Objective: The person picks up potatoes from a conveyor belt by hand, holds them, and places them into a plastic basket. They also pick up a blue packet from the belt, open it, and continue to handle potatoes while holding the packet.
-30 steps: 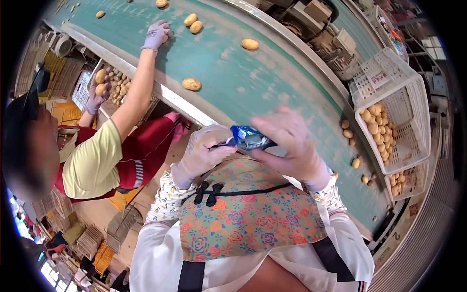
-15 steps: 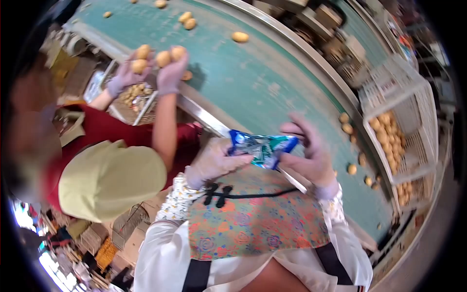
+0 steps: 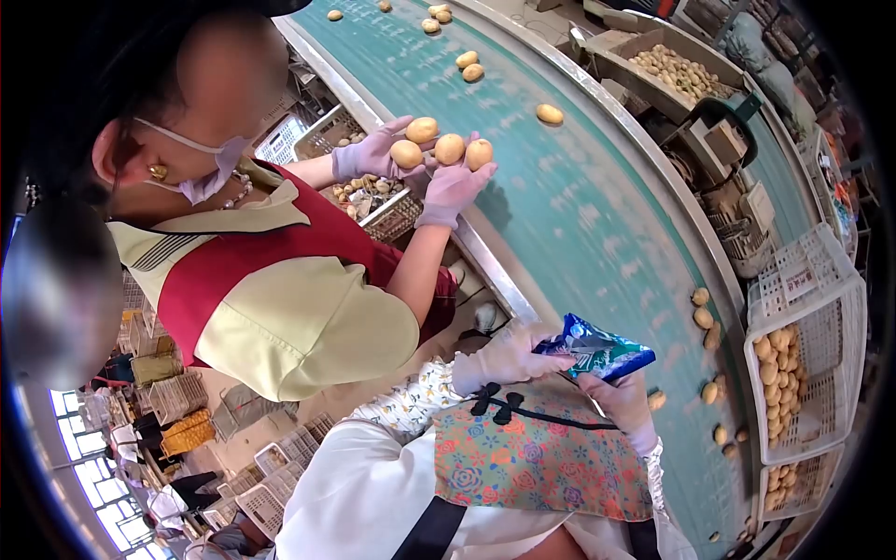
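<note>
Over the belt's near edge I hold a shiny blue-and-green plastic packet [image 3: 609, 352] between my two gloved hands. My left hand [image 3: 511, 358] grips its left end, thumb on top. My right hand [image 3: 620, 399] pinches its lower edge from below. The packet looks crumpled; what is inside I cannot make out. Just below my hands is a flowered apron [image 3: 537, 457].
A green conveyor belt [image 3: 597, 243] carries scattered potatoes [image 3: 549, 114]. To my left a co-worker [image 3: 308, 308] holds several potatoes in gloved hands [image 3: 453, 182]. White crates [image 3: 821, 373] with potatoes stand beyond the belt's right side.
My view has swung left, bringing more of the co-worker into view. My right hand, raised with fingers apart beside the packet before, is now lower and closed on its edge.
</note>
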`<state>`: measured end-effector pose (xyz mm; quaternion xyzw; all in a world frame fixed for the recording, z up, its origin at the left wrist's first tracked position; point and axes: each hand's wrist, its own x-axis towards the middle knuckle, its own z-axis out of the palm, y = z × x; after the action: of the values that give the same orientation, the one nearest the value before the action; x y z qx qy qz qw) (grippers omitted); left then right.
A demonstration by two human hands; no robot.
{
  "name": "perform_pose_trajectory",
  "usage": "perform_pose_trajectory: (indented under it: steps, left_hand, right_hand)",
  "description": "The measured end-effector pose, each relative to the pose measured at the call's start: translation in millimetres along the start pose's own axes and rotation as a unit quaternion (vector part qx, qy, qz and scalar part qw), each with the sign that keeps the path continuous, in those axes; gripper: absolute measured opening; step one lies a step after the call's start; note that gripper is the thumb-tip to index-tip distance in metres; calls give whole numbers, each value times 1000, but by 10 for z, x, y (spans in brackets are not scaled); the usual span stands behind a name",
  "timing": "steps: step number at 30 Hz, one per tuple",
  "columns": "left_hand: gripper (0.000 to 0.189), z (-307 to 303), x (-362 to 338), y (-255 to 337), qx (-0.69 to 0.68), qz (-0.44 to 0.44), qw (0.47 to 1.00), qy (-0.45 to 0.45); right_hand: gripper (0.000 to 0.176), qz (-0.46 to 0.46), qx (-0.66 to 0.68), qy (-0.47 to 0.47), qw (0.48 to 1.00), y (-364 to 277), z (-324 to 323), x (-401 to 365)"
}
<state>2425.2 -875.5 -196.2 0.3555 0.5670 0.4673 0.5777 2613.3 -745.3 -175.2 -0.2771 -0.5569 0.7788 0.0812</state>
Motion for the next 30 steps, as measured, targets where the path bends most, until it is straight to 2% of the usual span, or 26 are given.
perform_pose_trajectory:
  steps: [2, 3, 6, 7, 8, 9, 11, 14, 15, 16, 17, 18, 19, 20, 21, 22, 23, 24, 25, 27, 28, 30]
  left_hand:
    - [38, 19, 9, -28, 18, 16, 1000, -2]
    - [41, 44, -27, 1, 31, -23, 999, -17]
    - [42, 150, -50, 4, -22, 112, 993, 0]
    - [47, 120, -66, 24, 40, 91, 995, -4]
    - [48, 127, -78, 88, 48, 103, 993, 2]
    - [48, 140, -93, 155, 56, 116, 992, 7]
    - [48, 199, -120, 285, 104, 134, 985, 33]
    - [46, 262, -55, 263, -22, 46, 999, 8]
    - [42, 291, -56, 183, -73, 55, 995, 27]
    - [41, 281, -72, 170, 11, 46, 998, 50]
    - [40, 349, -151, 192, 98, 41, 992, 70]
    - [39, 322, -136, 193, 182, 45, 979, 75]
    - [35, 338, -152, 151, 164, 59, 981, 85]
    - [35, 368, -140, 84, 67, 54, 992, 90]
    - [34, 322, -141, 49, 128, 70, 987, 69]
    - [38, 342, -183, 206, 183, 106, 975, 70]
    - [33, 415, -197, 182, 169, 154, 969, 91]
    - [33, 505, -243, 244, 103, 86, 988, 74]
    - [33, 511, -225, 324, 125, 113, 983, 66]
    - [29, 514, -197, 281, 131, 164, 975, 70]
    - [28, 518, -192, 227, 127, 151, 978, 73]
    - [30, 474, -127, 292, 202, 184, 960, 68]
  right_hand:
    - [20, 14, -24, 10, 1000, -21, 2, -33]
    - [18, 13, -34, 11, 999, -50, 7, -96]
    - [9, 49, 7, 27, 998, 7, -46, -169]
    - [8, 45, 25, 32, 998, 26, -42, -185]
    - [8, 40, 43, 37, 998, 37, -41, -191]
    - [10, 66, -3, 44, 997, 8, -38, -206]
    - [13, 27, -42, 51, 997, 0, 18, -232]
    - [17, 13, -98, 40, 994, -30, 23, -245]
    - [18, 14, -117, 33, 992, -45, 15, -251]
    - [19, 15, -135, 28, 990, -58, 8, -250]
    - [27, 15, -95, 1, 995, -36, -68, -344]
    - [31, -8, -107, -17, 994, -19, -99, -347]
    - [35, -35, -127, -20, 991, -57, -157, -366]
    - [39, -61, -152, -19, 986, -145, -217, -405]
    - [44, -179, -257, 33, 949, -325, -206, -430]
    - [49, -285, -361, 74, 885, -498, -161, -419]
    - [48, -321, -364, 92, 870, -575, -141, -449]
    - [47, -357, -363, 102, 854, -632, -153, -484]
    - [46, -391, -361, 108, 840, -705, -135, -441]
    - [43, -340, -364, 71, 864, -845, -44, -393]
    - [41, -315, -362, 51, 876, -891, -17, -371]
    - [39, -253, -352, 29, 901, -956, -46, -310]
